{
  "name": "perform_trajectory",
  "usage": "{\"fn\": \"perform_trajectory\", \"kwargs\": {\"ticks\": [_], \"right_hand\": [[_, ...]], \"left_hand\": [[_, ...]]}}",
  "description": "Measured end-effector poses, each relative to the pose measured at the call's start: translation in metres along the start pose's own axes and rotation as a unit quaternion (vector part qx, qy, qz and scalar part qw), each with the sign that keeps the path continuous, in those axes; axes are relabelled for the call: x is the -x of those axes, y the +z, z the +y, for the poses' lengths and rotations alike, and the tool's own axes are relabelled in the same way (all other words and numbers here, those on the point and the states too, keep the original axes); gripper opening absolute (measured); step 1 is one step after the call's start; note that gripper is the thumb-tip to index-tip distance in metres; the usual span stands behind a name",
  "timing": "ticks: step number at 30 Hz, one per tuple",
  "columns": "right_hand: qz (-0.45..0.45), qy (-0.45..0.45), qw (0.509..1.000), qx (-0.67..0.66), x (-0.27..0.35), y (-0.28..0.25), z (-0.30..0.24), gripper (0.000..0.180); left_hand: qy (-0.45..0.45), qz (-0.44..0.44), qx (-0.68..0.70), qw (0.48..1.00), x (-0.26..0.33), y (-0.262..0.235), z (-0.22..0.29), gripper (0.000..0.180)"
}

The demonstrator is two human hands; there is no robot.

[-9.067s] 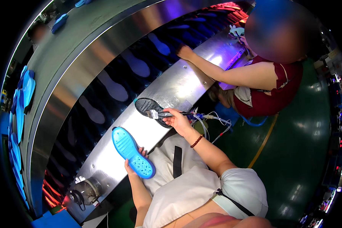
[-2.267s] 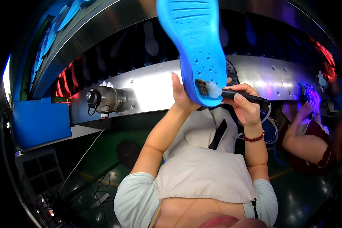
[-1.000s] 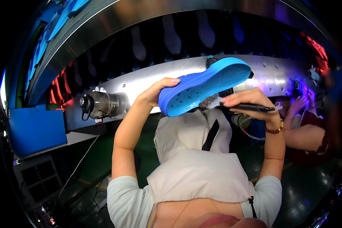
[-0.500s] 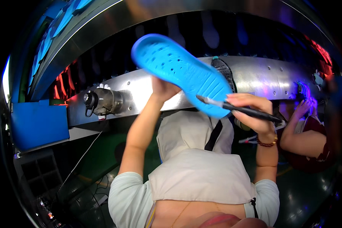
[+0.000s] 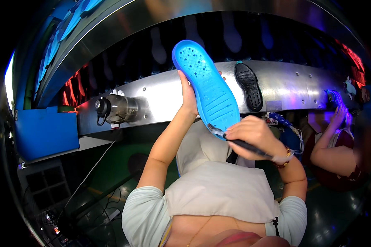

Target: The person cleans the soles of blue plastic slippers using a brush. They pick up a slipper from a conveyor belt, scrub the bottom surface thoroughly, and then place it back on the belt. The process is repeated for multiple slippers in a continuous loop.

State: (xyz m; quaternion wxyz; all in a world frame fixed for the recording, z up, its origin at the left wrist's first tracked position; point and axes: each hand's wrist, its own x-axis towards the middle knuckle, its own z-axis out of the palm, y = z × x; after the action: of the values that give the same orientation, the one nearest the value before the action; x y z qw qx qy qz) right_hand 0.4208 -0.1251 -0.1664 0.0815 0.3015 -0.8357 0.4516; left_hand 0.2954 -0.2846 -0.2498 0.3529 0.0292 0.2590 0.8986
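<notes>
We hold the blue sole (image 5: 216, 92) aloft over the table's (image 5: 165, 88) near edge, face up, apparently to keep its inside in reach. Our left hand (image 5: 189, 96) cups it from beneath, half spread, fingertips showing past its far edge, likely to steady it. Our right hand (image 5: 251, 133) closes round the black brush (image 5: 248, 147) like a pen, probably for control, bristles at the sole's six o'clock. A black sole (image 5: 248, 86) lies at three o'clock, a bottle (image 5: 119, 110) at nine, a co-worker (image 5: 338, 153) at four.
</notes>
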Motion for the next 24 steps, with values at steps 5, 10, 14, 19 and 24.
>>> {"fn": "perform_trajectory", "kwargs": {"ticks": [5, 10, 14, 19, 24], "right_hand": [[0.177, 0.209, 0.956, -0.108, -0.014, -0.011, 0.012, 0.016], [0.033, -0.029, 0.987, -0.153, -0.006, -0.009, 0.007, 0.02], [0.099, 0.156, 0.977, -0.105, 0.003, -0.014, 0.009, 0.024], [0.043, 0.017, 0.963, -0.266, 0.008, -0.016, 0.016, 0.021], [0.04, 0.085, 0.983, -0.157, 0.016, -0.018, 0.024, 0.024]], "left_hand": [[-0.005, -0.078, 0.063, 0.995, 0.002, 0.021, -0.008, 0.099], [0.086, -0.004, 0.008, 0.996, -0.001, 0.024, 0.011, 0.097], [0.103, -0.013, -0.052, 0.993, -0.003, 0.021, 0.027, 0.096], [0.107, -0.038, -0.053, 0.992, -0.007, 0.027, 0.042, 0.098], [0.125, -0.068, -0.055, 0.988, -0.011, 0.026, 0.05, 0.099]]}}
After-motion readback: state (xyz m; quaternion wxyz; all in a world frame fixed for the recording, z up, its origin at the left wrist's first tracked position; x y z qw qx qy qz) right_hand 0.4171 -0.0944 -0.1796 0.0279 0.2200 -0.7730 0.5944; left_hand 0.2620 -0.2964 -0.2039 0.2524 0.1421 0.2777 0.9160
